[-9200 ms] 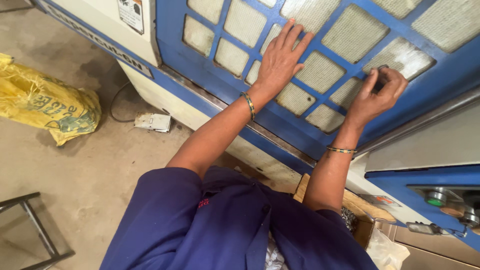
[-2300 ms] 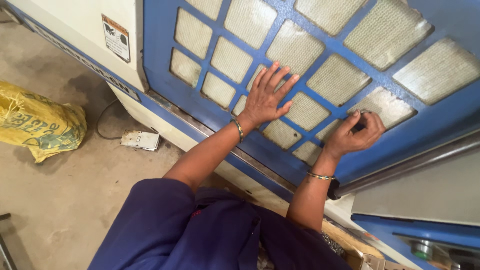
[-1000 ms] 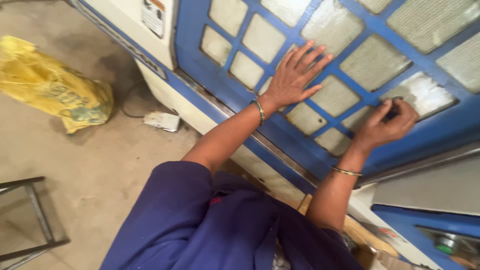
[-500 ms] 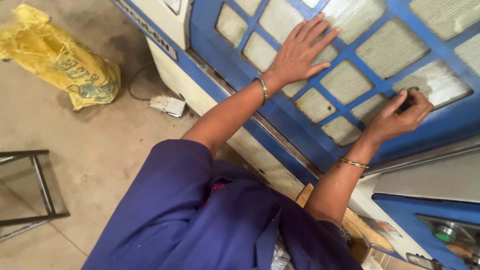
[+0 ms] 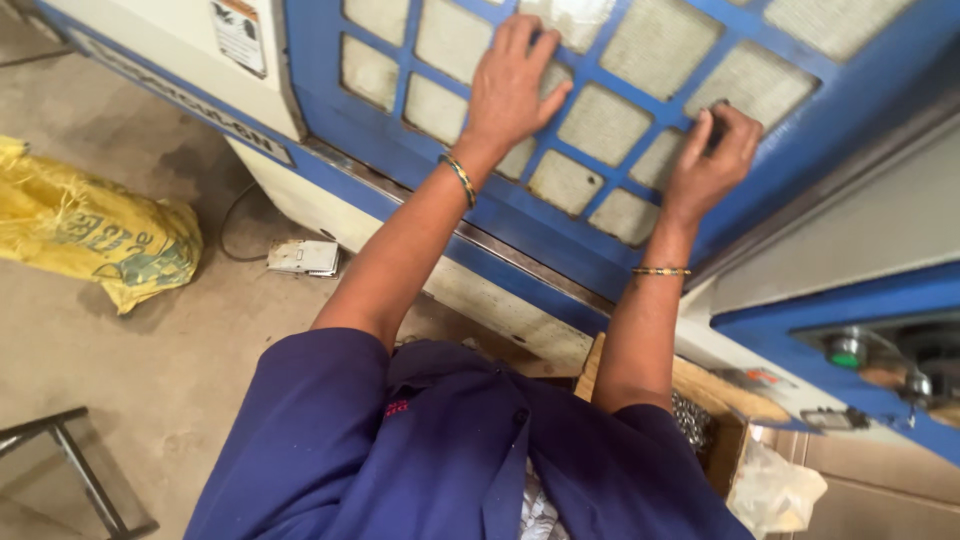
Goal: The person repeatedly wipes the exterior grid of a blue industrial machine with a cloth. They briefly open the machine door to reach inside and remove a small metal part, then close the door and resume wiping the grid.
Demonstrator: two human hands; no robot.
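Note:
A blue grille panel (image 5: 640,60) with dusty mesh windows covers the side of a machine. My left hand (image 5: 512,85) lies flat on it, fingers spread over the blue bars and mesh. My right hand (image 5: 712,160) is at the panel's lower right corner, fingers curled around a small dark object pressed against the frame; I cannot make out what that object is. Both wrists wear thin bangles. My blue sleeves and shirt fill the bottom of the view.
A yellow woven sack (image 5: 95,235) lies on the concrete floor at left. A small grey foot switch (image 5: 303,257) with a cable sits by the machine's base. A metal frame (image 5: 70,460) stands lower left. A green button (image 5: 845,350) and a wooden box (image 5: 720,400) are at right.
The view has shifted; my left hand stays flat on the grille. My right hand has kept working at the same corner of the panel.

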